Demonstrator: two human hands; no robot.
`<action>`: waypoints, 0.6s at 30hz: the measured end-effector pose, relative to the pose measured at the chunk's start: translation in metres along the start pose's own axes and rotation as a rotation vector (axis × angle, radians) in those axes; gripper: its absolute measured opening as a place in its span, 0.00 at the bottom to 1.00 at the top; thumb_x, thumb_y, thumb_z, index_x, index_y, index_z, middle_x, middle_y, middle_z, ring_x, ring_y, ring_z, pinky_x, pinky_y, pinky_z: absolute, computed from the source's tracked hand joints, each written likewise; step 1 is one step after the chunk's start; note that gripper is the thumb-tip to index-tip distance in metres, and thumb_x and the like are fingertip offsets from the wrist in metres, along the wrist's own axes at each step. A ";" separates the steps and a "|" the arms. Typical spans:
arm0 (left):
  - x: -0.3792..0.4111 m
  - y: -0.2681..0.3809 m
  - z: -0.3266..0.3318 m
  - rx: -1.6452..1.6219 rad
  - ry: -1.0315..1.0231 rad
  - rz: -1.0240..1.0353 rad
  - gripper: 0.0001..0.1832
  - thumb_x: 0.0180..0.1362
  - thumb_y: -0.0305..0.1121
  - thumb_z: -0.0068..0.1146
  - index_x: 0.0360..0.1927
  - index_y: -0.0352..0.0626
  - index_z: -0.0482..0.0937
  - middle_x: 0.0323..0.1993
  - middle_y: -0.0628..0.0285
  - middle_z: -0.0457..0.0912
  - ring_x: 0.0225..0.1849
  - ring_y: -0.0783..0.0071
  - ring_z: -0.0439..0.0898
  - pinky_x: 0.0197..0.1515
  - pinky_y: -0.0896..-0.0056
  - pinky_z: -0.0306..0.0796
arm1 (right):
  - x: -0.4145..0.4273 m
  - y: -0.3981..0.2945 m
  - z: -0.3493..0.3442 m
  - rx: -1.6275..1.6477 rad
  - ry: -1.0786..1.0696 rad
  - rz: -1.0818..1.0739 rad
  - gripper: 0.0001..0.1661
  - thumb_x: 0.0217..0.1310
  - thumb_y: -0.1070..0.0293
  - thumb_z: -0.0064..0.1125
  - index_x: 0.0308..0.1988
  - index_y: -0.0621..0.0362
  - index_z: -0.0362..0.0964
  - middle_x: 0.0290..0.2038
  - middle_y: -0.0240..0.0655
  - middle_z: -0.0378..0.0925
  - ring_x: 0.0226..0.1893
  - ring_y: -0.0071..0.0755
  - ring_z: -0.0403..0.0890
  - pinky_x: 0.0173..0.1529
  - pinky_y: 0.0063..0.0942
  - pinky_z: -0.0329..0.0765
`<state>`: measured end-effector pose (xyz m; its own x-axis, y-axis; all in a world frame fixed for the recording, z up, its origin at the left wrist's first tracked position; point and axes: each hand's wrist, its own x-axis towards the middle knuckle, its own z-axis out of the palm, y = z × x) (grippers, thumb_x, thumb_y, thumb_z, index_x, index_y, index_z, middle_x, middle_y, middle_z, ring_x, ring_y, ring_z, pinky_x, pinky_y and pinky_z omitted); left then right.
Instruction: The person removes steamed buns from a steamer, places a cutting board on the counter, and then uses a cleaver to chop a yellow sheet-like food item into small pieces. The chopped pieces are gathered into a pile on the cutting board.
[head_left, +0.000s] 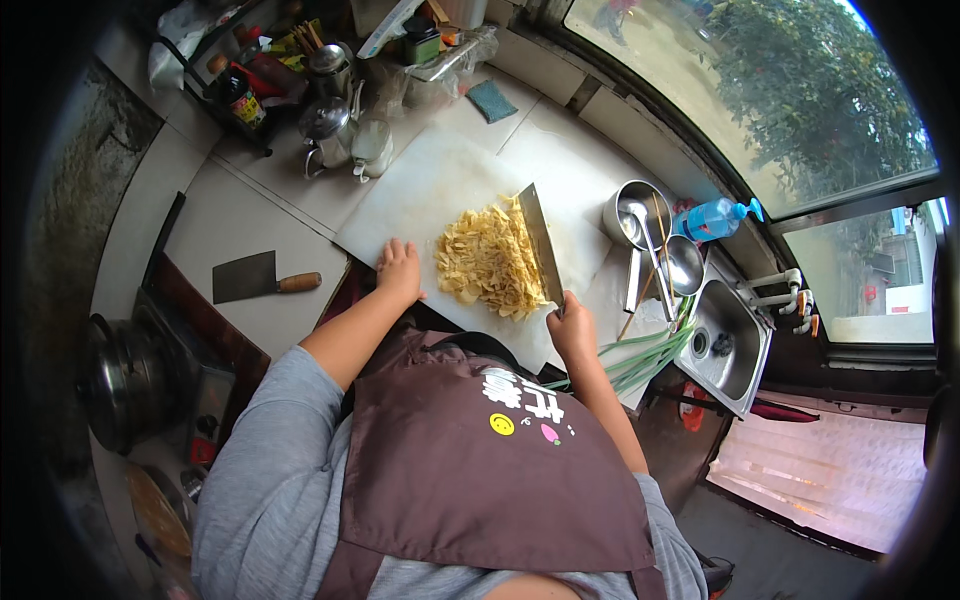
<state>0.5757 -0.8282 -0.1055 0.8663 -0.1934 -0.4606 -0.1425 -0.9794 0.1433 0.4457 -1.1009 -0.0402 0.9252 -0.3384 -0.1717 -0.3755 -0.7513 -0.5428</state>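
My right hand (574, 326) grips the handle of a kitchen cleaver (541, 244), whose long blade stands along the right side of a pile of chopped yellow food (487, 262). The pile lies on a large white cutting board (409, 187); I cannot tell exactly what food it is. My left hand (399, 270) rests palm down on the board's near left edge, fingers a little apart, holding nothing. A second cleaver (246, 277) with a wooden handle lies on the tiled counter to the left.
Right of the board are a steel saucepan (626, 217), a ladle (682, 266), green onions (645, 364), a blue pump bottle (712, 220) and a steel sink (724, 345). Behind stand a metal pot (326, 124), a glass jar (372, 146) and a scouring pad (492, 100). A cooking pot (124, 382) sits far left.
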 end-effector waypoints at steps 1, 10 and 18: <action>0.001 0.001 0.000 0.016 0.003 0.008 0.58 0.34 0.42 0.76 0.67 0.41 0.49 0.68 0.48 0.47 0.70 0.51 0.46 0.68 0.56 0.50 | 0.003 0.010 0.009 -0.077 -0.028 -0.029 0.12 0.47 0.72 0.53 0.35 0.65 0.67 0.24 0.55 0.73 0.29 0.59 0.75 0.34 0.44 0.71; -0.001 -0.003 0.005 0.009 0.015 0.004 0.58 0.33 0.43 0.76 0.66 0.39 0.51 0.67 0.47 0.48 0.69 0.49 0.48 0.68 0.56 0.50 | 0.007 0.024 -0.012 0.142 0.088 0.152 0.13 0.47 0.73 0.51 0.37 0.62 0.72 0.22 0.49 0.74 0.24 0.50 0.76 0.32 0.39 0.71; 0.001 -0.002 0.006 -0.005 0.031 0.026 0.57 0.33 0.41 0.76 0.65 0.38 0.52 0.67 0.45 0.49 0.69 0.48 0.49 0.67 0.55 0.51 | 0.012 0.006 0.019 0.084 -0.082 0.033 0.13 0.49 0.72 0.53 0.38 0.64 0.71 0.22 0.46 0.74 0.23 0.42 0.75 0.31 0.35 0.71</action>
<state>0.5745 -0.8273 -0.1112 0.8766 -0.2168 -0.4297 -0.1628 -0.9737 0.1592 0.4558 -1.0989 -0.0610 0.9152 -0.3120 -0.2550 -0.4028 -0.6896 -0.6019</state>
